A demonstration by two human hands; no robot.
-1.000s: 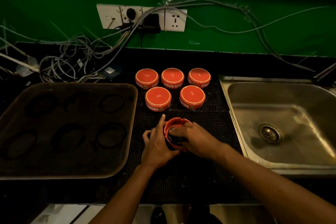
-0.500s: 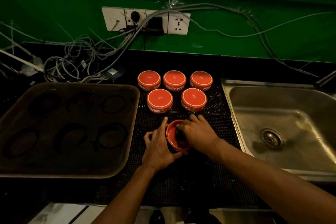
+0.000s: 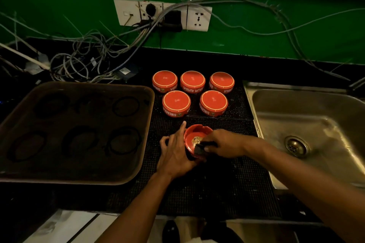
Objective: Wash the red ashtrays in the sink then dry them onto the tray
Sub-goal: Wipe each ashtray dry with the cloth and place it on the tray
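My left hand (image 3: pixel 174 154) cups the left side of the red ashtray (image 3: pixel 194 140) I'm working on, its index finger stretched up along the far-left rim and the thumb under the near edge. My right hand (image 3: pixel 225 145) reaches in from the right and pinches a small dark sponge (image 3: pixel 199 149) against the near inner wall of that ashtray. The ashtray sits open side up, tilted toward me, on the black mesh mat (image 3: pixel 217 183), with a pale gold mark showing on its floor.

Just beyond my hands stand five more ashtrays, all upside down on the mat: two in the near row (image 3: pixel 176 103) (image 3: pixel 214 103) and three in the far row (image 3: pixel 165 81) (image 3: pixel 192 82) (image 3: pixel 222 82). They are close together, and the near row lies right in front of my fingertips. To the left, touching the mat's edge, lies the brown tray (image 3: pixel 79 180), marked with dark ring stains. To the right is the steel sink (image 3: pixel 296 104) with its drain (image 3: pixel 297 146). On the far green wall a socket panel (image 3: pixel 163 14) feeds a tangle of grey cables (image 3: pixel 83 61) spilling over the far left counter.

Compared with half a second ago, my right hand has drawn back toward the near right rim, so the inside of the ashtray and the gold mark are now uncovered; before, my fingers hid the bowl. My left hand has kept its place.
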